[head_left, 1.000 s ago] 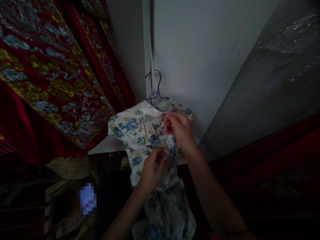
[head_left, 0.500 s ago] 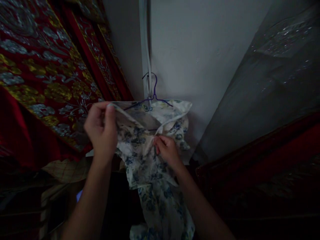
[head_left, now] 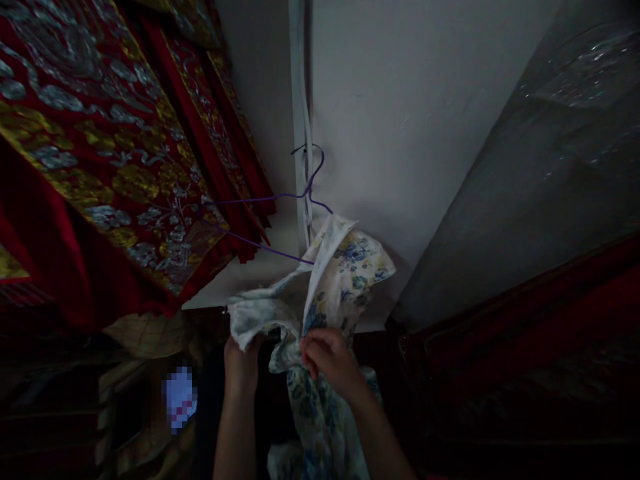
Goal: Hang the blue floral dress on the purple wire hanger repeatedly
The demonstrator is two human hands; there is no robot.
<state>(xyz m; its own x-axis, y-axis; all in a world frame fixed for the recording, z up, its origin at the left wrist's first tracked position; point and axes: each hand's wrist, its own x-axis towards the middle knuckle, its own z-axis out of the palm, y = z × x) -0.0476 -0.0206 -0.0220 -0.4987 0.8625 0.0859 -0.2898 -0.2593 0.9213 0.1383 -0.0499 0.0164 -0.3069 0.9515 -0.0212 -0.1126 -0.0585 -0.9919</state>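
A white dress [head_left: 350,280] with blue and yellowish flowers hangs by one shoulder from the right arm of a thin purple hanger [head_left: 255,199]. The hanger's left arm is bare. My right hand [head_left: 327,353] is closed on the front edge of the dress, below the neckline. My left hand [head_left: 243,357] is lower left, under the loose shoulder of the dress and holding it up; the cloth hides its fingers. The lower part of the dress falls between my forearms.
The hanger hooks onto a pale strap [head_left: 303,87] along the wall [head_left: 390,100]. Red cloth with gold and silver embroidery [head_left: 135,173] hangs at left, close to the hanger. Clear plastic sheeting [head_left: 575,113] covers the right side. A wooden chair-like frame [head_left: 107,400] stands lower left.
My left hand has moved down and right, drawing the left shoulder of the dress off the hanger. My right hand has lowered with the front edge. The hanger's left arm has become exposed.
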